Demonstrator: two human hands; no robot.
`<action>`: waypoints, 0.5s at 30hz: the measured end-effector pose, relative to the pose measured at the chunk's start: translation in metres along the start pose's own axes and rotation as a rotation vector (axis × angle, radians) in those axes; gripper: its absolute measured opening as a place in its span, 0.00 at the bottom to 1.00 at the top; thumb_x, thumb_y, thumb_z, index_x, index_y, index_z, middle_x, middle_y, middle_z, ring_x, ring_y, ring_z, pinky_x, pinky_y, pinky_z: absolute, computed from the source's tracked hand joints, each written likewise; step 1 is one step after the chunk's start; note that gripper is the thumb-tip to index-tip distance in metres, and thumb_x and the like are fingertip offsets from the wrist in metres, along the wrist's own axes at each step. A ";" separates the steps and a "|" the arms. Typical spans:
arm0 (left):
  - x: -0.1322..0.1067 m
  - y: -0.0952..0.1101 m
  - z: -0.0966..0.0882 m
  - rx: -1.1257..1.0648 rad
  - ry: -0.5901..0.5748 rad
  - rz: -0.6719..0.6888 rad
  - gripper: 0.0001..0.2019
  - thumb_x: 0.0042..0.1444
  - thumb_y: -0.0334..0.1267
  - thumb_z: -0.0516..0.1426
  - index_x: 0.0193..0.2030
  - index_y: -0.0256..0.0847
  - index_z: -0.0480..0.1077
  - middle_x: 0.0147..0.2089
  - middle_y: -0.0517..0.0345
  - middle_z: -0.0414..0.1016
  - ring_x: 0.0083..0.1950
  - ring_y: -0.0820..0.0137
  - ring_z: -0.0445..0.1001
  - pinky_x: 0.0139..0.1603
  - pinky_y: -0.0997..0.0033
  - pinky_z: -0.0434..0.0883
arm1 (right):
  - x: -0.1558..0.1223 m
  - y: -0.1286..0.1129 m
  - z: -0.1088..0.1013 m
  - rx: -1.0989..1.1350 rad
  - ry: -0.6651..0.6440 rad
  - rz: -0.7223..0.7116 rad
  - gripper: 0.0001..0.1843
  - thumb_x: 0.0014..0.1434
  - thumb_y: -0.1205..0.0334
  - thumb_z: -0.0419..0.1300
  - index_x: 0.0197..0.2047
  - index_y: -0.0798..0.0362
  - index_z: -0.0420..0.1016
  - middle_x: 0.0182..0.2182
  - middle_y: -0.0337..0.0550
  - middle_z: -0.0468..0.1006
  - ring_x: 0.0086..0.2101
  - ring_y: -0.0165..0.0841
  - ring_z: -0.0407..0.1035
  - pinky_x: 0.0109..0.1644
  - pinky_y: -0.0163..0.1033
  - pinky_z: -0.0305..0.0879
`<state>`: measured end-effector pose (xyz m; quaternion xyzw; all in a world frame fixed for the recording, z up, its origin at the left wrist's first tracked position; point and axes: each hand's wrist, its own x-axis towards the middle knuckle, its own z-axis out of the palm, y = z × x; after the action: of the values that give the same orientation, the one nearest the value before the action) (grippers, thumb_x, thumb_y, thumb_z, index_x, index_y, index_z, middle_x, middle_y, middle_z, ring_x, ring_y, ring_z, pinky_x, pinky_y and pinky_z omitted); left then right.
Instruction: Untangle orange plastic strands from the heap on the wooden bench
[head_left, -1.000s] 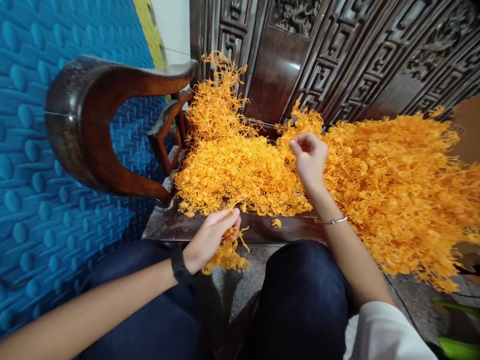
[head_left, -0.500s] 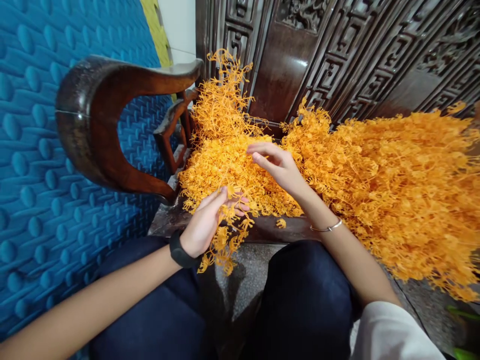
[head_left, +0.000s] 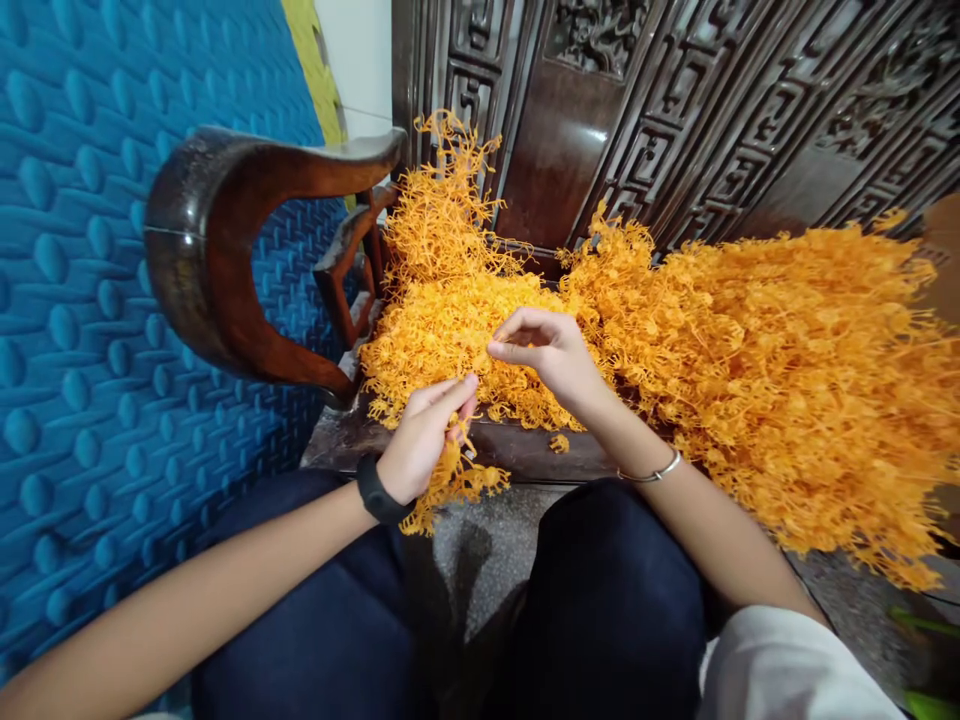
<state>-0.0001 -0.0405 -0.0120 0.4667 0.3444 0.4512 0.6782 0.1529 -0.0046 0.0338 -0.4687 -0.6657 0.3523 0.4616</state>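
Note:
My left hand (head_left: 429, 432), with a black band on its wrist, is closed around a strand of orange plastic flower pieces (head_left: 457, 478). The strand dangles below the palm over the gap between my knees. Up and to the right, my right hand (head_left: 551, 358) is in a pinch, thumb and index tips together; whatever sits between them is too small to make out. Just behind both hands lies a heap of the same orange pieces (head_left: 442, 320) on a dark wooden seat (head_left: 517, 450). One loose orange piece (head_left: 559, 443) rests by the seat's front edge.
A curved wooden armrest (head_left: 180, 240) rises on the left, beside a textured blue mat (head_left: 67, 330). Behind the heap stands a carved dark wood backrest (head_left: 555, 150). A larger orange pile (head_left: 795, 370) spreads to the right. Grey speckled floor (head_left: 480, 570) shows between my knees.
My right hand has gone from loosely open fingers to a pinch, slightly lower. My left hand has moved up and right, its fingers closing more, and the dangling strand has swung right.

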 end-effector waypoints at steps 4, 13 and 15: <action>0.011 0.005 0.003 -0.024 -0.029 0.070 0.18 0.55 0.45 0.54 0.19 0.39 0.59 0.17 0.66 0.53 0.18 0.80 0.52 0.19 0.77 0.51 | 0.005 0.004 0.005 0.034 0.211 -0.079 0.10 0.43 0.62 0.65 0.20 0.54 0.67 0.21 0.35 0.68 0.25 0.25 0.60 0.31 0.36 0.57; 0.028 0.003 0.009 -0.110 0.074 0.123 0.18 0.52 0.46 0.56 0.18 0.40 0.57 0.16 0.67 0.51 0.17 0.80 0.50 0.19 0.75 0.49 | 0.025 0.009 0.019 0.054 0.319 -0.001 0.09 0.46 0.66 0.60 0.21 0.52 0.62 0.20 0.35 0.63 0.23 0.25 0.57 0.29 0.36 0.57; 0.028 0.003 0.009 -0.126 0.096 0.126 0.18 0.52 0.45 0.56 0.18 0.40 0.57 0.16 0.67 0.51 0.17 0.80 0.50 0.19 0.75 0.49 | 0.028 0.008 0.023 0.056 0.326 -0.010 0.09 0.46 0.67 0.60 0.21 0.52 0.61 0.19 0.35 0.61 0.23 0.24 0.55 0.29 0.36 0.56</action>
<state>0.0167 -0.0167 -0.0072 0.4217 0.3175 0.5355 0.6592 0.1294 0.0238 0.0272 -0.5032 -0.5742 0.2879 0.5780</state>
